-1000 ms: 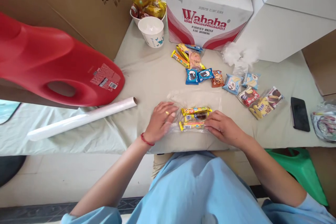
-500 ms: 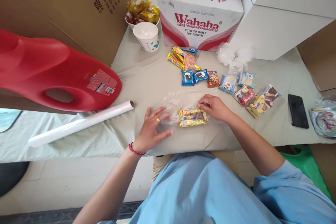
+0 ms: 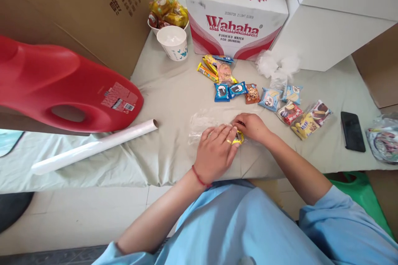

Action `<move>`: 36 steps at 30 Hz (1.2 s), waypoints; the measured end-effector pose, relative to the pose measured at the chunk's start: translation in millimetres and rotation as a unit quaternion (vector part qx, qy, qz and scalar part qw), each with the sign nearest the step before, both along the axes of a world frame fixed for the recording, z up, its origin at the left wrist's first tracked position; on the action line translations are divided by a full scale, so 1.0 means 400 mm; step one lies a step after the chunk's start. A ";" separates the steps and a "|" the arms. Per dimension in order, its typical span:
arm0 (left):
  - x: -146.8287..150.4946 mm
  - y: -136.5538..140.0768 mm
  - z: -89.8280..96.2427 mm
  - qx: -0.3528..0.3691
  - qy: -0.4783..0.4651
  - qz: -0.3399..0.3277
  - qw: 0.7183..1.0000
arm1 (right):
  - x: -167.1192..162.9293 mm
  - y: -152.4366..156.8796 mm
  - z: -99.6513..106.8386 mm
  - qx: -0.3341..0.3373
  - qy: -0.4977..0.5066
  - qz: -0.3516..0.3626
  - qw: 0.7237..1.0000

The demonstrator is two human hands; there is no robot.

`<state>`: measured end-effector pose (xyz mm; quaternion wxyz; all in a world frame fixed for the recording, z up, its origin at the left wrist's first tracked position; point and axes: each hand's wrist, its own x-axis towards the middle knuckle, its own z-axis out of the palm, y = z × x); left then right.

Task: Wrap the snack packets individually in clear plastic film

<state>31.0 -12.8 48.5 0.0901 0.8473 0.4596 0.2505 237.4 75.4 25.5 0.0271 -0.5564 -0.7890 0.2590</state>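
Observation:
My left hand (image 3: 217, 148) lies flat, fingers stretched out, over the yellow-wrapped snack bars (image 3: 239, 137) and hides most of them. Around the bars is a clear plastic bag (image 3: 199, 122), whose loose part spreads to the left on the cloth. My right hand (image 3: 252, 126) is closed in a pinch at the bag's right end, against the tips of my left fingers. Just beyond my hands lie two blue snack packets (image 3: 222, 92) and a brown cookie packet (image 3: 252, 94).
To the left are a white roll (image 3: 96, 147) and a red jug (image 3: 121, 103). Paper cups (image 3: 173, 43), yellow-wrapped snacks and a Wahaba-style printed water carton (image 3: 236, 29) stand behind. On the right lie more packets (image 3: 305, 125), crumpled clear plastic (image 3: 276, 66) and a black phone (image 3: 353, 131).
My left hand has moved right from the bag's left side onto the snack bars, covering them. My right hand has stayed at the bag's right end.

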 end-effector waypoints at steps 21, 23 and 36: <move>0.029 0.022 -0.080 -0.074 0.109 0.036 0.991 | -0.042 0.131 0.062 0.093 0.038 0.113 0.989; 0.029 0.016 -0.083 -0.068 0.113 0.036 0.991 | -0.025 0.085 0.089 0.109 0.070 0.131 0.983; -0.073 -0.028 -0.116 -0.087 -0.097 0.039 0.991 | -0.054 -0.214 -0.044 0.200 0.084 0.174 0.960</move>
